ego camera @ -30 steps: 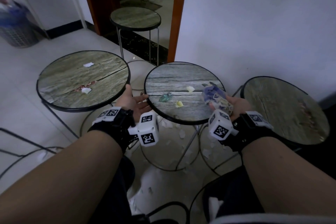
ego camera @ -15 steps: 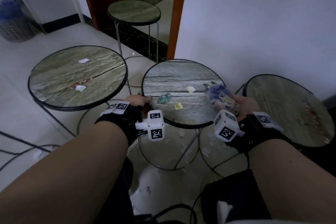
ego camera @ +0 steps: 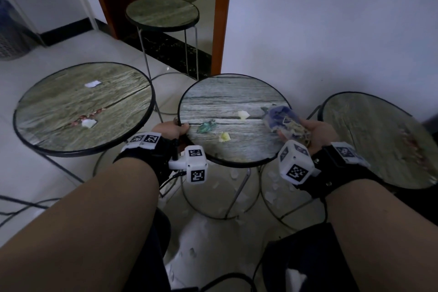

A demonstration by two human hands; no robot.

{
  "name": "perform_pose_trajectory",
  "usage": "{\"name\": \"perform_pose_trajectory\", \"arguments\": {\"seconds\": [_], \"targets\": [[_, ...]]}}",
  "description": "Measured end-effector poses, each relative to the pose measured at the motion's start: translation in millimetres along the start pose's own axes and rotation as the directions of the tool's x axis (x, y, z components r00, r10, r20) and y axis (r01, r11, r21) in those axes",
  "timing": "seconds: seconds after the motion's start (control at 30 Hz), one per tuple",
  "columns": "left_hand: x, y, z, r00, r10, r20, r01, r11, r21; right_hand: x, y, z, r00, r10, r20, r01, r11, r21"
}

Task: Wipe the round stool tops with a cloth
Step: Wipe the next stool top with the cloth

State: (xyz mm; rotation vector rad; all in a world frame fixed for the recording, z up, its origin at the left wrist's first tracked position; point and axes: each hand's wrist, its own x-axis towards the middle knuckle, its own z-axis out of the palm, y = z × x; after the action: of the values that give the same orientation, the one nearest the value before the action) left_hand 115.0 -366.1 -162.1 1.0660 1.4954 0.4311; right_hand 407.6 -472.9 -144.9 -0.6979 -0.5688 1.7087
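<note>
- Left hand [ego camera: 171, 130] grips the near-left rim of the middle stool [ego camera: 233, 92], thumb hooked over the edge, steadying it.
- Right hand [ego camera: 316, 135] holds a bunched cloth [ego camera: 285, 123], fingers curled round it, pressed onto the stool's right edge.
- Cloth's long axis runs from the palm toward the far-left, its free end pointing in toward the middle of the top.
- Middle top not clean yet: a green scrap [ego camera: 206, 127] near the left edge, a yellow scrap [ego camera: 224, 136] toward the near edge, a pale scrap [ego camera: 243, 115] about centre.
- Floor under the stool: scattered pale bits.
- Left stool [ego camera: 47, 111]: white scraps and a reddish smear, untouched by the look of it.
- Right stool [ego camera: 369, 121]: reddish marks near its right edge.
- Far stool [ego camera: 162, 13], in the doorway: too distant to judge.
- Judgement: early in the task; most wiping is left.
</note>
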Motion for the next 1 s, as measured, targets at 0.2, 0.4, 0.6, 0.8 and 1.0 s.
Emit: {"name": "perform_pose_trajectory", "arguments": {"seconds": [0.2,0.4,0.6,0.8,1.0], "targets": [[22,-35,-17,0.999,-0.046,0.002,0.045,0.977,-0.209,-15,-3,33,0.864,-0.001,-0.504,0.030,0.998,0.049],[-63,-18,-22,0.995,-0.098,-0.004,0.081,0.840,-0.537,-28,3,41,0.705,-0.126,-0.698,0.146,0.989,-0.031],[-113,-2,-34,0.999,-0.039,0.032,0.050,0.804,-0.593,-43,2,73,0.926,-0.162,-0.341,0.226,0.962,0.154],[-144,15,-48,0.998,0.032,0.063,0.018,0.745,-0.667,-61,-5,118,0.979,-0.201,-0.018,0.171,0.873,-0.457],[-145,17,-49,0.993,0.056,0.100,0.034,0.692,-0.721,-57,-7,133,0.942,-0.252,-0.222,0.111,0.858,-0.502]]}}
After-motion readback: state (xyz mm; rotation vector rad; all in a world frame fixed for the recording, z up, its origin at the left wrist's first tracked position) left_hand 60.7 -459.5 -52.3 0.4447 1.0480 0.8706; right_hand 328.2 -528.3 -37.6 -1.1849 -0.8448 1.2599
